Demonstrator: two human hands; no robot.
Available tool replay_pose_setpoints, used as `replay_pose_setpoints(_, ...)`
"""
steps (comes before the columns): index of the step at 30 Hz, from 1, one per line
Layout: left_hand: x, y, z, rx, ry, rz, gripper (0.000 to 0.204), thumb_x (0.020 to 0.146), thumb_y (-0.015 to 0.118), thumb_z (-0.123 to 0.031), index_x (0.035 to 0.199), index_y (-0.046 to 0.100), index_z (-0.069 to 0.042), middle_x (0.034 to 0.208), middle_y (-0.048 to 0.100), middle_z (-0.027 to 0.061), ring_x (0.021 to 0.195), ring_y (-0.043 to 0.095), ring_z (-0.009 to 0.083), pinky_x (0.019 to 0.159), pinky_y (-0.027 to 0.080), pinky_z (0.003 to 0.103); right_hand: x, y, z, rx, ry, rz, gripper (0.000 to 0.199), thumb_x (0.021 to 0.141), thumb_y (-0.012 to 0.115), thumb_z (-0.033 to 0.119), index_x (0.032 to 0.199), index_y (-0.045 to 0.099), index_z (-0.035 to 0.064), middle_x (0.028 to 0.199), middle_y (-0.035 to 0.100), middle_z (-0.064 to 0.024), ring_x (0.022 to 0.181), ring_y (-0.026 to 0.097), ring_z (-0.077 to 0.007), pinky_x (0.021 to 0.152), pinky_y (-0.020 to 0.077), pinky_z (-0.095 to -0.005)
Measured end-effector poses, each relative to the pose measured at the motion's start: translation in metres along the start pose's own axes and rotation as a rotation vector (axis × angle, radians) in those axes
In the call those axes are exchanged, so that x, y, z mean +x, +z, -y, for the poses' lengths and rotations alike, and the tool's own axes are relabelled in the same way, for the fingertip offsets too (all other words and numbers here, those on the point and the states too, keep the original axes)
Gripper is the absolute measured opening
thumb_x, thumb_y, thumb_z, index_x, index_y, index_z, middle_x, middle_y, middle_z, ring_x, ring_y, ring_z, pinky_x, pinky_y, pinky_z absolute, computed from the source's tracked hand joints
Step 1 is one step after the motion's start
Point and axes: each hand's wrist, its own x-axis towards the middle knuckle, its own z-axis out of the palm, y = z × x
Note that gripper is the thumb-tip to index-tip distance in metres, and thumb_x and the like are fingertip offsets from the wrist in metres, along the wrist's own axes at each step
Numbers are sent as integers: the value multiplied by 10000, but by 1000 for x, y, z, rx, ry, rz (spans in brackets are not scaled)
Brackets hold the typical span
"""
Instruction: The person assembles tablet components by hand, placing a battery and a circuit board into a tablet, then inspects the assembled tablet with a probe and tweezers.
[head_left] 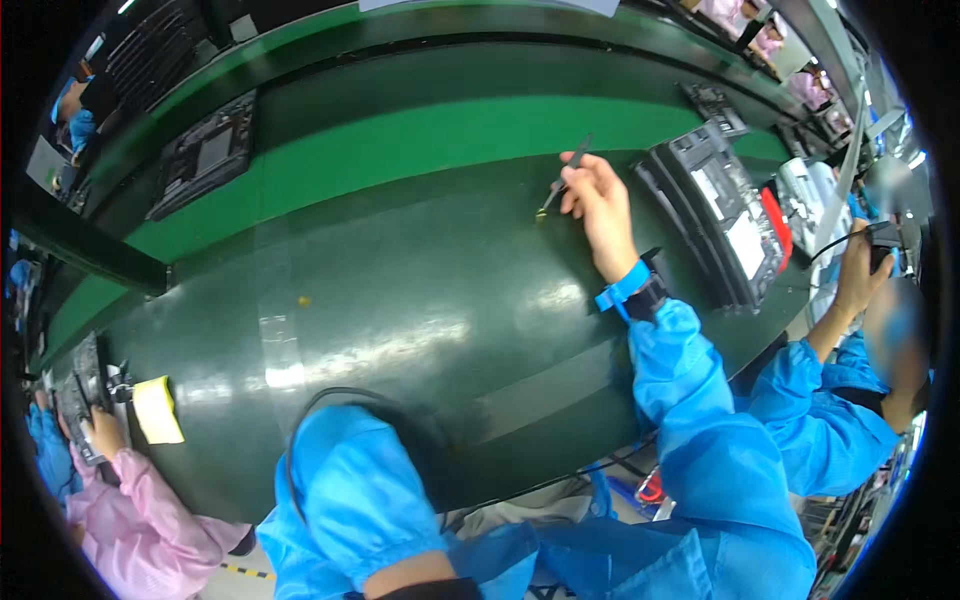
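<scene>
Head view shows your right hand (598,205) pinching tweezers (563,181), their tips touching a small yellow part (541,214) on the dark green mat (420,300). Your left hand is hidden below the blue sleeve (350,490), so its grip cannot be told.

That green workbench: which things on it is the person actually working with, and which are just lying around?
In use:
- right hand, its grip closed on the tweezers
- small yellow piece at the tweezer tips

Lying about:
- black tray on the green belt
- black device beside the hand
- small yellow speck on the mat
- yellow notepad

The left hand is out of sight.
</scene>
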Motion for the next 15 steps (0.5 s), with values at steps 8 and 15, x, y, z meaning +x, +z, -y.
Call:
replay_pose_setpoints(8,41,45,117,285,-128,59,272,971,550,-25,1217,652,31,1241,686,175,1121,669,266,1005,524,365,-13,-6,-7,-11,13,20,296,997,665,153,1256,615,21,822,629,30,643,544,-48,558,371,-221)
replay_pose_setpoints(15,162,-97,121,292,-237,-28,283,981,546,-39,1237,648,25,1254,683,177,1129,669,266,1008,529,364,-15,3,-25,96,-4,61,269,997,662,136,1215,603,-10,828,628,-8,630,565,-85,590,449,-244)
